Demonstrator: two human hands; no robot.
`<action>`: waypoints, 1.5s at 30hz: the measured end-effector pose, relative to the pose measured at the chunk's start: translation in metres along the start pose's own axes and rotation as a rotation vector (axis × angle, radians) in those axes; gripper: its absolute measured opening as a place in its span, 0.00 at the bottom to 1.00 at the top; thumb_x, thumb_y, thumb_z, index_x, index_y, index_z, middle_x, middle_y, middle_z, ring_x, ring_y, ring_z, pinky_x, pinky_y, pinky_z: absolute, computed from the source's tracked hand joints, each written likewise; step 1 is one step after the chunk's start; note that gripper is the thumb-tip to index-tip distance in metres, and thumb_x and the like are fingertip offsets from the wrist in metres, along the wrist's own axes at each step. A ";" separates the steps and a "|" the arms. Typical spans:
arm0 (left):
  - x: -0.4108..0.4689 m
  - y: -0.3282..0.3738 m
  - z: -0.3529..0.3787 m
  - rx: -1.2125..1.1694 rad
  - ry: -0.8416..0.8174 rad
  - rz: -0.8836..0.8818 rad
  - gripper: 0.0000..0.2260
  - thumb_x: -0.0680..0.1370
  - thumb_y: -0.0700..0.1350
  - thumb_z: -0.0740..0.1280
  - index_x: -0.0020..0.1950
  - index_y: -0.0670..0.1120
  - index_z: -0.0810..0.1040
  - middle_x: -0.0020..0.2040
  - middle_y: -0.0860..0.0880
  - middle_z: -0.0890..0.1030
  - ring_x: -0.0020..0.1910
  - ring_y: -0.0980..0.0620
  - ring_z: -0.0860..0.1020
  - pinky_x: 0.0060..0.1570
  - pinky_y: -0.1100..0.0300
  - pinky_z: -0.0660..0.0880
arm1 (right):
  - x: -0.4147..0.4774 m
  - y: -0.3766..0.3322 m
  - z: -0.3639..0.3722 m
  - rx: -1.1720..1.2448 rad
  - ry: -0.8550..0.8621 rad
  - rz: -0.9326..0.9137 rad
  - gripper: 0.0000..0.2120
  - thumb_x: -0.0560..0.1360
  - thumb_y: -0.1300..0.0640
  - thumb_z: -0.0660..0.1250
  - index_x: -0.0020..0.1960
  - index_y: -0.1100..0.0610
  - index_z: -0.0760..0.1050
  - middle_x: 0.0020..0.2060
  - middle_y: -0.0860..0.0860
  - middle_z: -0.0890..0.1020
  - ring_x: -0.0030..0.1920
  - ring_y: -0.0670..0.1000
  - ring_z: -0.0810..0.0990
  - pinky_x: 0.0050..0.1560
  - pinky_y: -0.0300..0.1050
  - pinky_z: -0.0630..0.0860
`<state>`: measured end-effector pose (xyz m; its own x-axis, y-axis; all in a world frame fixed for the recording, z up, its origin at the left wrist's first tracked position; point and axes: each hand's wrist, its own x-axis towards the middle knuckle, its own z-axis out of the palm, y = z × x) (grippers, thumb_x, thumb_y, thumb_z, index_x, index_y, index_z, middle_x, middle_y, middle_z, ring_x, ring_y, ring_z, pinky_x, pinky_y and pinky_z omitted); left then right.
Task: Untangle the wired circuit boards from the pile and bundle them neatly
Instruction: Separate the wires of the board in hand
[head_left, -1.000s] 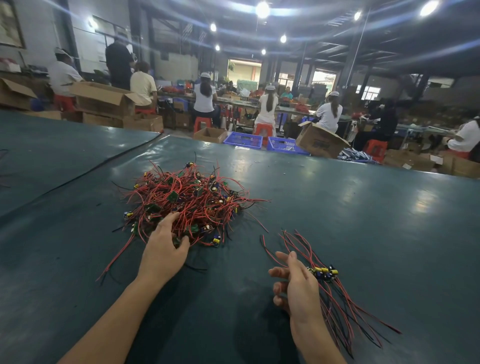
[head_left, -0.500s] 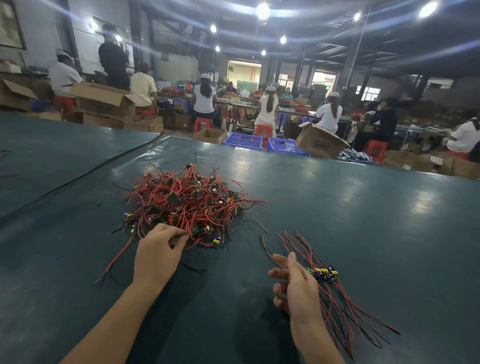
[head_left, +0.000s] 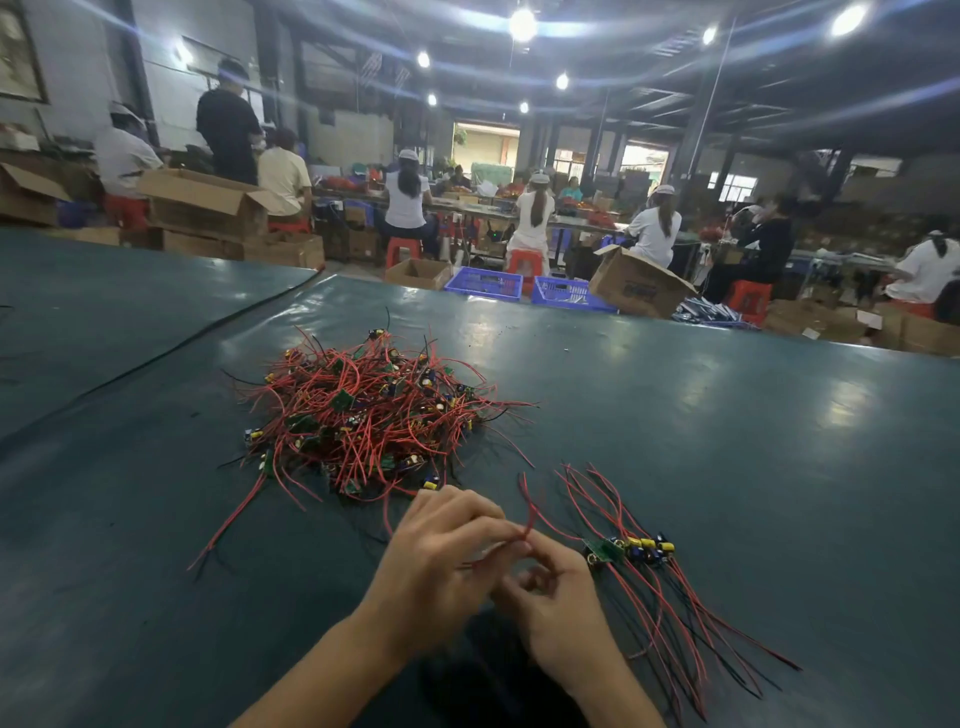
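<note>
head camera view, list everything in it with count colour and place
tangled pile: one, red wires with green boards, table middle, ahead of the hands
sorted bundle: one, red and black wires, yellow and blue parts, right of the hands
red wire: one, rising from between both hands
table: one, dark teal, foreground
crates: two, blue, beyond the far table edge
cardboard boxes: several, brown, around the floor behind
workers: several, mostly white tops, at far benches
left hand: pinches the red wire
right hand: pinches the same wire
</note>
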<state>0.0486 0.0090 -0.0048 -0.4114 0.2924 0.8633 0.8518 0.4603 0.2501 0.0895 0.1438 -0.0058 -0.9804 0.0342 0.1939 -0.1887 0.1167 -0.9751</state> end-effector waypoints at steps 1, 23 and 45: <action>-0.001 0.003 0.002 -0.012 -0.019 0.006 0.06 0.77 0.50 0.69 0.47 0.49 0.82 0.45 0.54 0.80 0.44 0.53 0.76 0.45 0.57 0.70 | -0.002 -0.002 0.001 0.004 -0.029 -0.012 0.08 0.73 0.71 0.70 0.47 0.61 0.81 0.33 0.50 0.81 0.31 0.50 0.73 0.32 0.47 0.68; -0.004 -0.002 -0.003 -0.080 -0.209 -0.307 0.16 0.76 0.60 0.62 0.54 0.52 0.81 0.41 0.60 0.80 0.47 0.63 0.74 0.52 0.61 0.69 | 0.006 -0.009 -0.011 0.333 0.358 0.030 0.10 0.70 0.48 0.68 0.43 0.51 0.85 0.36 0.52 0.85 0.27 0.44 0.76 0.23 0.35 0.70; -0.002 0.011 -0.001 -0.387 -0.294 -0.624 0.31 0.78 0.67 0.51 0.39 0.43 0.79 0.29 0.53 0.75 0.29 0.53 0.73 0.36 0.44 0.72 | 0.003 -0.012 -0.006 0.266 0.240 0.064 0.07 0.74 0.62 0.69 0.41 0.53 0.84 0.37 0.53 0.85 0.35 0.49 0.83 0.33 0.38 0.78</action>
<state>0.0590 0.0126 -0.0030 -0.8731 0.3109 0.3755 0.4656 0.3036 0.8313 0.0892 0.1481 0.0071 -0.9556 0.2692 0.1202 -0.1661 -0.1548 -0.9739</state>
